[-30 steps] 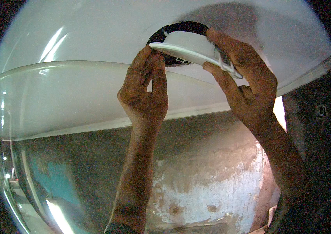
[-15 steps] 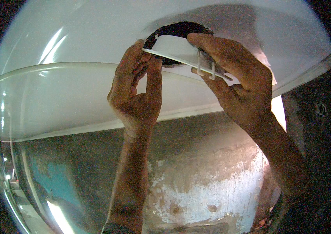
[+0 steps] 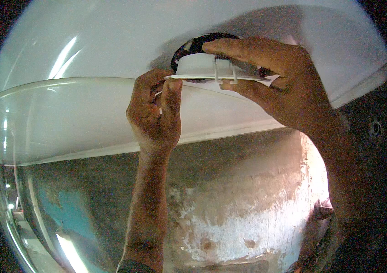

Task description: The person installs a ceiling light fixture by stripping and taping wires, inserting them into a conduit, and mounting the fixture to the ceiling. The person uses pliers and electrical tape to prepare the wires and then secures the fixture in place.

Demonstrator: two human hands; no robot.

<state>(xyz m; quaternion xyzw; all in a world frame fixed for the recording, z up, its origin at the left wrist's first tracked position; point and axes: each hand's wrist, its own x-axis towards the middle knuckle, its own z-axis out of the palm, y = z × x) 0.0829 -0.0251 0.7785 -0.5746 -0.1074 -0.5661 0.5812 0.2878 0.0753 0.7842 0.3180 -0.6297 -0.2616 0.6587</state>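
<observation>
A white round recessed downlight (image 3: pixel 196 67), with a flat rim and wire spring clips on its side, is held just below a dark round hole (image 3: pixel 216 37) in the glossy white ceiling panel. My left hand (image 3: pixel 157 109) pinches the left edge of the rim, thumb in front and fingers behind. On the other side, my right hand (image 3: pixel 280 77) grips the light, with fingers over its top and the thumb beneath the rim by a wire clip (image 3: pixel 217 70). The rim lies nearly level. Its right end is partly hidden by my right hand.
The ceiling panel (image 3: pixel 111 41) has a raised step (image 3: pixel 75 113) running across it. Below stands a worn wall (image 3: pixel 234 195) with peeling paint and blue patches. A lit tube lamp (image 3: pixel 71 252) shows at lower left, and a bright opening (image 3: pixel 316 168) lies beside my right forearm.
The downlight has turned from tilted, right side low, to nearly level, and sits a little lower and to the left. Both hands still hold it; my left fingers have curled in more.
</observation>
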